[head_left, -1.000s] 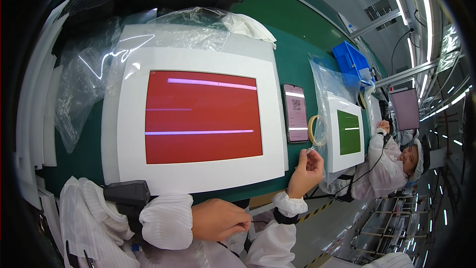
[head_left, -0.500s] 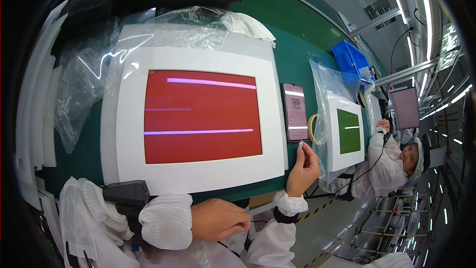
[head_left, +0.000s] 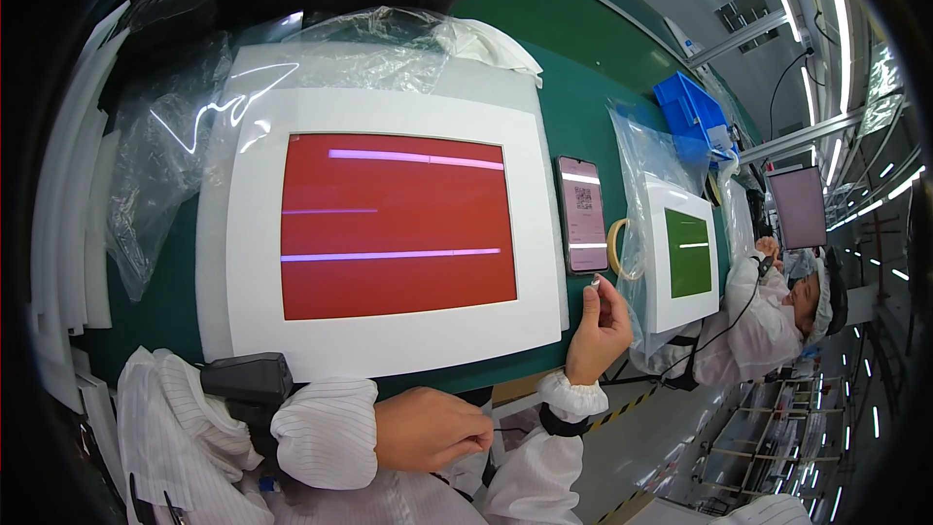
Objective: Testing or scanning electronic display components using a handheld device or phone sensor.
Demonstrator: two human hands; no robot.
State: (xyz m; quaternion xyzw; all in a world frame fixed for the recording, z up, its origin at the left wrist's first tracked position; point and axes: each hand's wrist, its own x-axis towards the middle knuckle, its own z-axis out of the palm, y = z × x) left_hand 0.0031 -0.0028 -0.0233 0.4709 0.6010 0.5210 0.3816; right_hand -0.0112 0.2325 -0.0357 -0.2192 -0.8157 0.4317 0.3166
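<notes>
Right hand (head_left: 600, 329) pinches a small white piece (head_left: 596, 282) just beside the smartphone (head_left: 584, 214); left hand (head_left: 434, 430) is curled, and I cannot tell whether it holds something.

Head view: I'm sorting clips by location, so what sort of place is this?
Probably a factory assembly or inspection workshop: a white-framed red panel on a green workbench, and a gowned co-worker nearby.

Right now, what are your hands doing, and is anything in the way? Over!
Left hand curled, nothing seen in it. Right hand pinching small pale piece near phone's near end. Yellow ring beside phone, not between them.
</notes>
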